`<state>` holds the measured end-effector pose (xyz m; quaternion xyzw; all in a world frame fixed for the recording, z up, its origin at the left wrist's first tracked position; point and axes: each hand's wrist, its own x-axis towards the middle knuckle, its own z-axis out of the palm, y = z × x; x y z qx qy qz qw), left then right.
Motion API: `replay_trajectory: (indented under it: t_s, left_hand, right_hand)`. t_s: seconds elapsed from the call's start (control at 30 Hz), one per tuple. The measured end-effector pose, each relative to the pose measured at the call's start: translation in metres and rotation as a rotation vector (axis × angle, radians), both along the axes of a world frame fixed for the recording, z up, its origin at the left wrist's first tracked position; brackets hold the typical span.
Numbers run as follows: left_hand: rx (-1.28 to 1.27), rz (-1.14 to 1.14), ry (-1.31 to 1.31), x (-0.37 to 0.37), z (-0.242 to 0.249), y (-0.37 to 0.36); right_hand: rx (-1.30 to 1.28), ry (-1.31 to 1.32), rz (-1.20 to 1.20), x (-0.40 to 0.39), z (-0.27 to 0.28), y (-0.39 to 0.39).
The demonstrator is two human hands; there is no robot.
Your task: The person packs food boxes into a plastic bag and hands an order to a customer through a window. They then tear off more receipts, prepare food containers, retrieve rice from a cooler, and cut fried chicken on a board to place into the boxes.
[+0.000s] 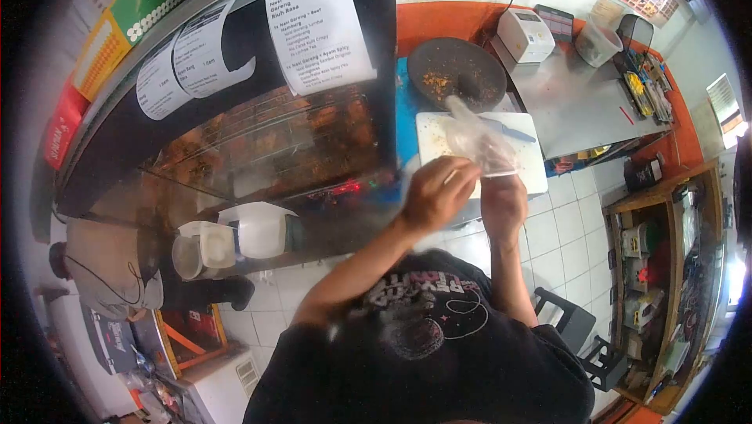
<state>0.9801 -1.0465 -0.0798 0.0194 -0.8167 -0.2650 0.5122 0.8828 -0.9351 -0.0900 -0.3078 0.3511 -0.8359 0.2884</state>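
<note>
A clear plastic glove (468, 131) hangs over the cutting board, one of its thin fingers sticking up toward the stone mortar. My right hand (502, 203) reaches up into the glove's opening, and its fingers show only faintly through the plastic, seemingly stretched out. Beside it my left hand (440, 195) is closed, pinching the glove's edge near the right hand's fingers. Under the glove lies a white cutting board (535, 167) with crumbs and a blue-handled knife (513, 133). Behind the board sits a dark stone mortar (489, 60) holding orange-brown bits and a pestle (468, 86).
Printed order slips (319, 32) hang from a dark display case (313, 130) on the left. White containers (265, 230) stand below it. Right of the mortar are a steel counter (560, 95) and a white printer (526, 36). A wooden shelf (666, 283) stands far right.
</note>
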Motion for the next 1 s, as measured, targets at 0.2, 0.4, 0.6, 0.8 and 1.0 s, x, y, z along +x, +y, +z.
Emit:
replay_trajectory:
  t_s: [0.2,0.4,0.6,0.8,1.0]
  left_hand:
    - [-0.088,-0.059,-0.088,0.024,0.002,0.031]
    - [0.04,-0.052,-0.24,0.045,0.01,0.027]
    - [0.327,-0.234,-0.361,0.069,0.01,0.025]
    - [0.461,-0.443,-0.544,0.095,-0.003,0.024]
    - [-0.021,-0.116,-0.228,0.127,0.019,-0.057]
  right_hand:
    - [0.321,0.033,-0.01,0.017,-0.01,-0.005]
    - [-0.034,-0.424,0.38,0.04,0.001,-0.021]
    - [-0.096,-0.468,0.475,0.051,-0.004,-0.054]
    - [-0.191,-0.624,0.428,0.076,0.003,-0.072]
    - [-0.396,-0.46,0.428,0.079,0.012,-0.071]
